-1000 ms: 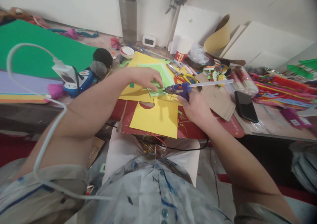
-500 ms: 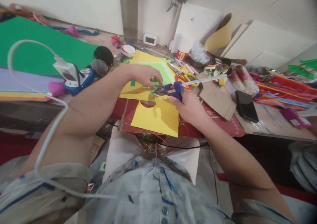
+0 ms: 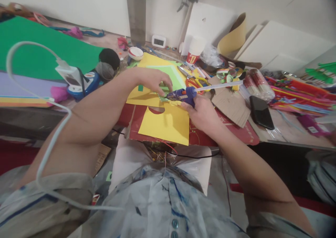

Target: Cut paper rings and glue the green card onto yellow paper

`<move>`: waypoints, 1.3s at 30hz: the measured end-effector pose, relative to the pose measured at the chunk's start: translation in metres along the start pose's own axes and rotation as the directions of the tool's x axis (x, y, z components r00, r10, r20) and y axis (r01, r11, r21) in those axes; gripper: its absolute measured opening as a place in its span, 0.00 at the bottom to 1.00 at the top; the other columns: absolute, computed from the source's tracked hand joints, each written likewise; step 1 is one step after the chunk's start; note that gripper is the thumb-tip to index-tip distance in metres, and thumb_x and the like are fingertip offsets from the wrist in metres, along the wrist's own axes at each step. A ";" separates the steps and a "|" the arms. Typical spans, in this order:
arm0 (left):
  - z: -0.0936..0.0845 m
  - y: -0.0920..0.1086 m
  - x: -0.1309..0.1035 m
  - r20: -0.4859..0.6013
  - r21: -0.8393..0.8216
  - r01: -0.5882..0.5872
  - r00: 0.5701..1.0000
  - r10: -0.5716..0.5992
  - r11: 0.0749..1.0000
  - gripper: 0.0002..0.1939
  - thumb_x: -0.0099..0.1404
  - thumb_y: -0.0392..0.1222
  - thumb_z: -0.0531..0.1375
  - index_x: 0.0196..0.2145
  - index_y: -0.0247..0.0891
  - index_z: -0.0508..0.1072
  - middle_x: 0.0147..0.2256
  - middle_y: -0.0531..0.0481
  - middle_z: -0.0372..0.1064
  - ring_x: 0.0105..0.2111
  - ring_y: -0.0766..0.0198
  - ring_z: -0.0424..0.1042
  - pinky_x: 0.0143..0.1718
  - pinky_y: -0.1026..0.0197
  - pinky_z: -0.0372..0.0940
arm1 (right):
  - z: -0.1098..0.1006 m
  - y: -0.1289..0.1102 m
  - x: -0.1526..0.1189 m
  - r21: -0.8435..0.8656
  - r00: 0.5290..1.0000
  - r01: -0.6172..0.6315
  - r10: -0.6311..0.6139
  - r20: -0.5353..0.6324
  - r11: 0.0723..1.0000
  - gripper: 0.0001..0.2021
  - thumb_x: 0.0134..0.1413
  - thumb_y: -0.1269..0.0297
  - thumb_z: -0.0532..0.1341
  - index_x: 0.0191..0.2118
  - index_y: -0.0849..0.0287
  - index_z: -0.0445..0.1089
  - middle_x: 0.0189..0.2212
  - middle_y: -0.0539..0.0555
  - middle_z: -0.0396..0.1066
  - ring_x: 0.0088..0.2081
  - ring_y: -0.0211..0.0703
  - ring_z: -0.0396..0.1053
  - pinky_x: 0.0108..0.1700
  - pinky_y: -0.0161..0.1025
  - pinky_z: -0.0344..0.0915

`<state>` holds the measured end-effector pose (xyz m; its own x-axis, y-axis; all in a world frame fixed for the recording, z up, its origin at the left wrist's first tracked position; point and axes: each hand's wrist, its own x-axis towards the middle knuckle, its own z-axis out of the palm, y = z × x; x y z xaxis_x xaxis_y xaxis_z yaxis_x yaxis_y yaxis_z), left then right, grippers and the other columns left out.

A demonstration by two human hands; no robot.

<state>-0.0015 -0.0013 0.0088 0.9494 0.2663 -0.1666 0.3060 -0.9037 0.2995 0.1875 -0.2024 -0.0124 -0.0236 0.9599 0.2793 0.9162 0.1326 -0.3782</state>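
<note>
My right hand point(image 3: 203, 113) is wrapped around the grip of a blue hot glue gun point(image 3: 185, 96). A long translucent glue stick point(image 3: 220, 85) juts from its back end. The nozzle points left, at a small light-green paper piece point(image 3: 163, 99) pinched in my left hand point(image 3: 157, 81), whose fingers are curled; the piece is partly hidden by them. Beneath both hands lie yellow paper sheets point(image 3: 151, 99). A yellow piece with a rounded notch point(image 3: 170, 126) rests closer to me, over the red board point(image 3: 136, 126). Light-green paper point(image 3: 170, 71) lies just beyond my left hand.
Scissors point(image 3: 186, 73), corrugated cardboard point(image 3: 231, 106) and a black phone point(image 3: 261, 112) lie to the right. A paper cup point(image 3: 193, 54) and small white clock point(image 3: 159, 41) stand at the back. On the left are green sheets point(image 3: 52, 48) and a white cable point(image 3: 54, 140) crossing my arm.
The glue gun and my right hand have shifted slightly to the right. My left hand keeps nearly the same place, its fingers still curled at the green piece.
</note>
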 end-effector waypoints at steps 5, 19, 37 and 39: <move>0.000 -0.001 0.000 -0.004 0.010 -0.020 1.000 0.020 1.000 0.30 0.61 0.58 0.63 0.59 0.48 0.77 0.62 0.48 0.70 0.62 0.52 0.66 0.65 0.55 0.55 | -0.002 0.005 -0.001 -0.020 0.999 -0.029 0.028 -0.022 0.999 0.16 0.65 0.54 0.57 0.45 0.61 0.74 0.37 0.65 0.77 0.41 0.62 0.74 0.45 0.53 0.69; 0.001 -0.008 0.001 0.002 0.019 -0.020 1.000 0.020 1.000 0.32 0.61 0.53 0.61 0.63 0.49 0.74 0.63 0.50 0.70 0.62 0.54 0.65 0.65 0.57 0.54 | 0.008 -0.008 0.006 -0.016 0.999 -0.011 0.011 0.034 1.000 0.16 0.67 0.56 0.57 0.49 0.63 0.73 0.44 0.67 0.77 0.46 0.61 0.75 0.48 0.51 0.68; 0.001 -0.003 0.000 0.000 0.026 -0.021 1.000 0.021 0.999 0.33 0.61 0.60 0.63 0.62 0.49 0.74 0.64 0.48 0.68 0.63 0.52 0.65 0.67 0.54 0.54 | -0.007 0.014 -0.003 -0.037 0.999 -0.039 0.038 -0.035 0.999 0.14 0.63 0.57 0.57 0.44 0.62 0.73 0.39 0.66 0.77 0.42 0.62 0.74 0.45 0.53 0.69; 0.002 -0.003 0.001 -0.001 0.029 -0.030 1.000 0.030 0.999 0.34 0.61 0.60 0.63 0.63 0.49 0.73 0.65 0.47 0.67 0.64 0.52 0.64 0.67 0.53 0.53 | -0.009 0.017 -0.003 -0.037 0.998 -0.049 0.048 -0.035 0.998 0.15 0.63 0.58 0.57 0.46 0.62 0.73 0.41 0.67 0.77 0.43 0.62 0.74 0.46 0.53 0.69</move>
<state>-0.0019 0.0010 0.0055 0.9583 0.2393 -0.1562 0.2751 -0.9207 0.2770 0.2065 -0.2049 -0.0118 0.0343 0.9558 0.2920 0.9303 0.0762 -0.3589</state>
